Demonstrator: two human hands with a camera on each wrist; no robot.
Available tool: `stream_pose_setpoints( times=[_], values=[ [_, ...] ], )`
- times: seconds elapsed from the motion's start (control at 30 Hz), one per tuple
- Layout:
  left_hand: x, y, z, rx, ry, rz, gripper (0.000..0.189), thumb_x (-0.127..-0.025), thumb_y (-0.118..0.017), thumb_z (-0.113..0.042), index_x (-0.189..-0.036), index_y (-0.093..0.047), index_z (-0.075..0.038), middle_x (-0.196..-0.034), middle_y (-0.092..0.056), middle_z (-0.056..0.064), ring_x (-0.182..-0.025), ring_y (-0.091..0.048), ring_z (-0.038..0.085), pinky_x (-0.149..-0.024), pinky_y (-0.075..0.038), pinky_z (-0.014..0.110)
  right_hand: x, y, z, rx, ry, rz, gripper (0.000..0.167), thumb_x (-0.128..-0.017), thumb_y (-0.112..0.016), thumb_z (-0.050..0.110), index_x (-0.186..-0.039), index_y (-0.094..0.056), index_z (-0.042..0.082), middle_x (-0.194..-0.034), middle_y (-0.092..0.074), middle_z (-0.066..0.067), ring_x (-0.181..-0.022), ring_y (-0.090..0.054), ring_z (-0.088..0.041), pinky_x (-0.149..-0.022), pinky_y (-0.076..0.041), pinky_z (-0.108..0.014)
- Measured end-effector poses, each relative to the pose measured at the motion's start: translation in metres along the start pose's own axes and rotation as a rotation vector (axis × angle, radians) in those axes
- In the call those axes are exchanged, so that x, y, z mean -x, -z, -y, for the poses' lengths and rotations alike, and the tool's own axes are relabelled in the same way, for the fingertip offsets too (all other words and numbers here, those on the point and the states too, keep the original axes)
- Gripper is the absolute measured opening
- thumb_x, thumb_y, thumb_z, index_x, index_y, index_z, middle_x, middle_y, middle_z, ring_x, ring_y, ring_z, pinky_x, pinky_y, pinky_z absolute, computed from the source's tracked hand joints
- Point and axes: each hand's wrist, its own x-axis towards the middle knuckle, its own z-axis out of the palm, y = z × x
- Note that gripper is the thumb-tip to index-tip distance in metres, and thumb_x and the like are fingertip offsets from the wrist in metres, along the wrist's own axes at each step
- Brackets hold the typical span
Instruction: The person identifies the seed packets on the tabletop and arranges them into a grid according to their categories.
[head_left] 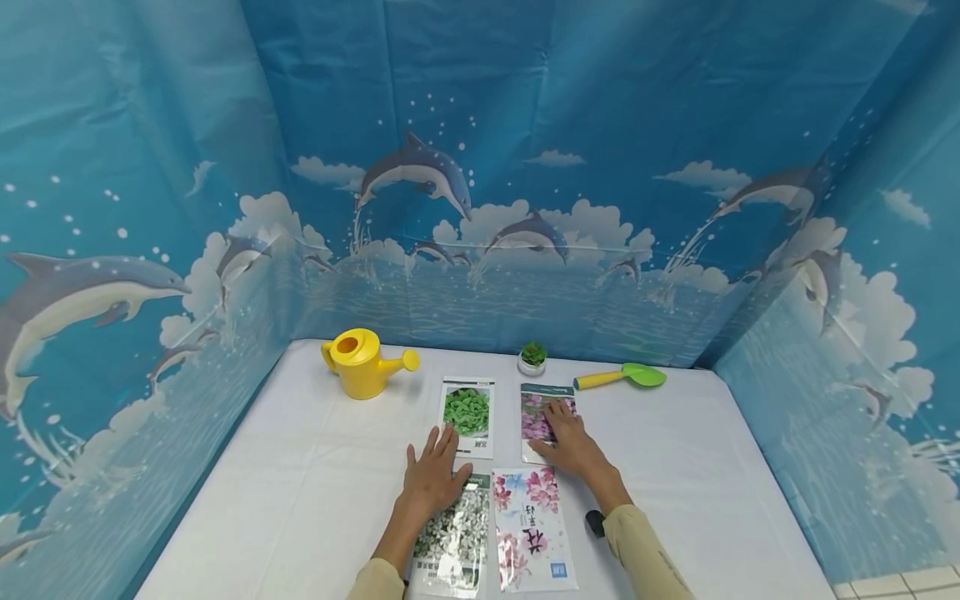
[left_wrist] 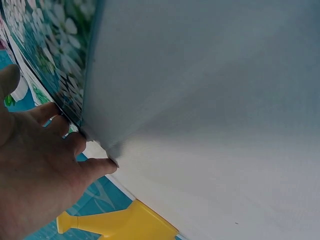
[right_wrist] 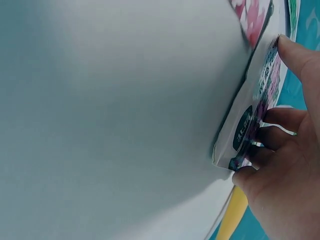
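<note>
Four-cornered flat seed packets lie in two rows in the head view. My left hand, fingers spread and mostly straight, rests over the top of the packet with white flowers. Its fingertips reach the lower left corner of the packet with green leaves. On the packet with pink-purple flowers my right hand lies with extended fingers, covering its right part. Below that is a white packet with pink blossoms. In the right wrist view, fingertips touch the pink-purple packet's face.
A yellow watering can stands at the back left of the white-covered table. A small potted plant and a green trowel with a yellow handle are along the back edge. A dolphin-print curtain surrounds the table.
</note>
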Motion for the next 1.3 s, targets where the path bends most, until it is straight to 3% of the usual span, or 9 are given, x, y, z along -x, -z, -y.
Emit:
stream_pose_setpoints(
  times=[0.43, 0.67, 1.0, 1.3],
  values=[
    [0.0, 0.001, 0.0, -0.015, 0.003, -0.005, 0.069, -0.111, -0.059, -0.037, -0.166, -0.038, 0.0, -0.177, -0.029, 0.016, -0.165, -0.021, 0.039, -0.126, -0.014, 0.076, -0.016, -0.012, 0.016, 0.023, 0.056, -0.025, 0.083, -0.104, -0.072, 0.041, -0.162, -0.039, -0.009, -0.173, -0.026, -0.029, -0.163, -0.019, -0.048, -0.129, -0.019, -0.068],
    [-0.001, -0.01, 0.006, -0.013, -0.012, -0.034, 0.07, -0.113, -0.054, -0.042, -0.167, -0.037, -0.001, -0.177, -0.027, 0.015, -0.165, -0.019, 0.038, -0.126, -0.014, 0.077, -0.019, -0.014, 0.022, 0.001, 0.055, -0.034, 0.083, -0.104, -0.073, 0.038, -0.162, -0.038, -0.01, -0.173, -0.026, -0.03, -0.163, -0.019, -0.049, -0.129, -0.018, -0.068],
    [0.002, -0.004, -0.005, -0.045, 0.012, -0.016, 0.07, -0.111, -0.059, -0.038, -0.166, -0.038, 0.0, -0.176, -0.029, 0.017, -0.164, -0.021, 0.04, -0.126, -0.015, 0.076, -0.019, -0.014, 0.025, -0.015, 0.069, -0.051, 0.081, -0.104, -0.073, 0.037, -0.161, -0.04, -0.01, -0.172, -0.026, -0.032, -0.162, -0.017, -0.051, -0.129, -0.015, -0.07],
    [0.0, -0.013, -0.005, -0.051, 0.003, -0.059, 0.073, -0.11, -0.06, -0.039, -0.166, -0.036, 0.001, -0.176, -0.027, 0.02, -0.164, -0.018, 0.043, -0.126, -0.014, 0.076, -0.018, -0.016, 0.025, -0.044, 0.101, -0.071, 0.082, -0.103, -0.074, 0.033, -0.161, -0.038, -0.012, -0.172, -0.024, -0.034, -0.161, -0.016, -0.053, -0.126, -0.014, -0.075]
  ],
)
